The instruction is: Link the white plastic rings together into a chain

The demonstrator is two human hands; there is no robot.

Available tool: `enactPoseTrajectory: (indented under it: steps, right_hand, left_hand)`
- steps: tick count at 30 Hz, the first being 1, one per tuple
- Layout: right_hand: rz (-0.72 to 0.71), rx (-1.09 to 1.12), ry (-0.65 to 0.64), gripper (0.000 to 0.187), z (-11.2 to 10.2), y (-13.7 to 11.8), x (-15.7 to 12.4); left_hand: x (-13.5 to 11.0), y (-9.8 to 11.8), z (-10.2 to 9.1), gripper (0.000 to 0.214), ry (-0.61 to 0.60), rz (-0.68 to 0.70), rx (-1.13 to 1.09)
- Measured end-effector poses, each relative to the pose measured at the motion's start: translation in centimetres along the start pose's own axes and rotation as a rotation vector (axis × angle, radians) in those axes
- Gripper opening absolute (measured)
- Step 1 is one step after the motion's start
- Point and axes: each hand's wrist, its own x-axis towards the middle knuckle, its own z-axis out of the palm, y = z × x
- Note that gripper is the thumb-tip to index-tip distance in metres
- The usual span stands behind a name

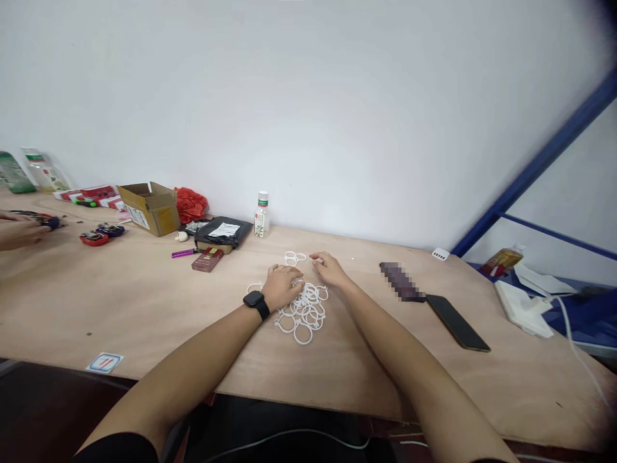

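A loose pile of white plastic rings with small tabs (308, 308) lies on the wooden table between my forearms. My left hand (283, 286), with a black watch (255, 302) on its wrist, lies over the pile's upper left edge, fingers extended. My right hand (328, 267) hovers or rests just above and right of the pile; its fingers are slightly bent and apart, with nothing seen in them. Beyond the hands sits a small cluster of white rings (292, 258). Another ring (254, 288) shows left of my left hand, partly behind it.
A clear bottle (261, 215) stands by the wall. To the left are a black parcel (224, 230), a dark red box (207, 260) and an open carton (153, 209). A phone (457, 321) lies right. Another person's hand (24, 231) is at far left.
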Motion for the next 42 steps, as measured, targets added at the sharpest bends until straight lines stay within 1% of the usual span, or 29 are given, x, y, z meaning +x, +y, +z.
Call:
enactPoseTrajectory:
  steps: [3, 5, 7, 10, 12, 14, 15, 17, 19, 20, 22, 25, 29, 31, 37, 42]
  right_hand:
    - [-0.086, -0.159, -0.154, 0.033, 1.3, 0.1, 2.5]
    - [-0.096, -0.237, -0.229, 0.032, 2.1, 0.0, 3.2]
    - [-0.06, -0.283, -0.239, 0.024, 2.4, -0.1, 3.0]
    - [-0.012, -0.298, -0.196, 0.01, 1.9, 0.1, 1.5]
    - [-0.01, -0.209, -0.156, 0.009, 1.0, 0.2, -0.2]
    - [-0.003, 0.047, -0.096, 0.014, 0.1, -0.1, -2.2]
    - [0.002, 0.2, -0.092, 0.018, -0.2, -0.4, -3.2]
    - [0.031, 0.439, -0.143, 0.025, -0.8, -1.4, -5.1]
    - [0.075, 0.571, -0.195, 0.029, -1.0, -2.6, -6.6]
    - [0.08, 0.593, -0.214, 0.029, -1.0, -3.2, -7.2]
    - [0.051, 0.573, -0.198, 0.026, -1.0, -4.2, -7.8]
    - [-0.034, 0.447, -0.13, 0.019, -1.0, -5.0, -8.0]
    - [-0.125, 0.263, -0.063, 0.013, -1.1, -5.2, -7.8]
    - [-0.149, 0.197, -0.038, 0.014, -1.0, -5.1, -7.7]
    - [-0.203, 0.133, 0.021, 0.017, -0.7, -4.9, -7.6]
    - [-0.255, 0.114, 0.07, 0.016, -0.6, -5.1, -7.4]
  left_hand:
    - [0.0, -0.1, -0.1, 0.026, 0.0, -0.008, -0.001]
    - [-0.1, -0.1, -0.1, 0.024, 0.002, -0.008, -0.001]
    - [-0.1, -0.1, -0.1, 0.024, 0.009, -0.004, -0.002]
    - [-0.1, -0.2, -0.1, 0.024, 0.027, 0.006, -0.005]
    - [-0.1, -0.1, 0.0, 0.026, 0.048, 0.022, -0.003]
    - [0.0, 0.0, 0.0, 0.03, 0.081, 0.049, -0.005]
    - [0.0, 0.1, -0.1, 0.032, 0.1, 0.067, -0.009]
    - [0.0, 0.4, -0.1, 0.034, 0.127, 0.114, -0.023]
    - [-0.1, 0.8, -0.2, 0.032, 0.126, 0.166, -0.039]
    - [-0.1, 0.9, -0.3, 0.03, 0.115, 0.19, -0.043]
    - [-0.2, 1.2, -0.4, 0.025, 0.087, 0.226, -0.046]
    - [-0.3, 1.2, -0.6, 0.021, 0.057, 0.256, -0.034]
    - [-0.3, 1.2, -0.7, 0.024, 0.031, 0.286, -0.012]
    - [-0.3, 1.3, -0.7, 0.024, 0.017, 0.293, 0.004]
    - [-0.4, 1.7, -0.8, 0.025, -0.006, 0.308, 0.034]
    - [-0.1, 1.5, -0.5, 0.025, -0.009, 0.331, -0.033]
